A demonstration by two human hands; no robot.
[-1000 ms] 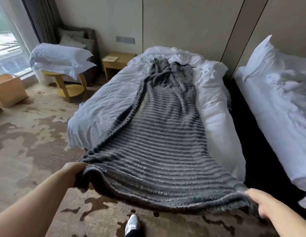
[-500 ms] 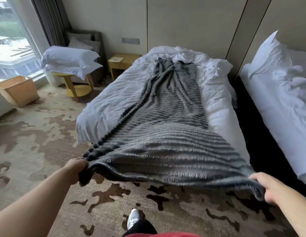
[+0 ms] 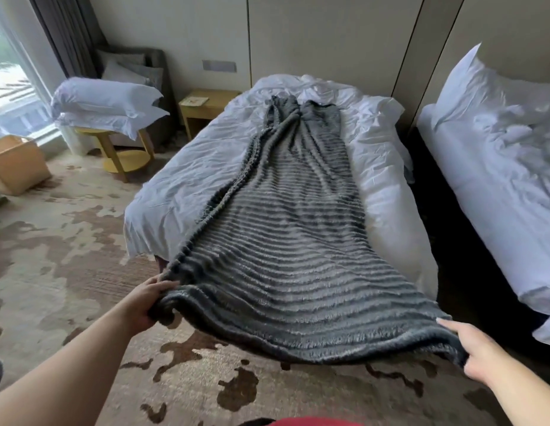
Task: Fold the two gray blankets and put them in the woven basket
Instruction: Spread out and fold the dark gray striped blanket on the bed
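Blanket (image 3: 286, 241) lay lengthwise down the bed (image 3: 187, 167). Its far end was bunched narrow near the head, and its near end was lifted off the foot and spread between both hands. Left hand (image 3: 147, 302) was clenched round the near-left corner. Right hand (image 3: 479, 355) held the near-right corner, index finger laid along the edge, thumb hidden under the fabric. Only one gray blanket was in view; couldn't spot the second. Basket (image 3: 18, 167) sat on the floor by the window, well apart from the bed. Judged step: first fold. To do it well: keep both corners level and the edge taut, flatten the bunched far end first, then carry near edge to far edge and match corners so the fold doesn't skew. No brands or legible writing; the card (image 3: 193, 101) on the nightstand (image 3: 206, 115) was too small to read.
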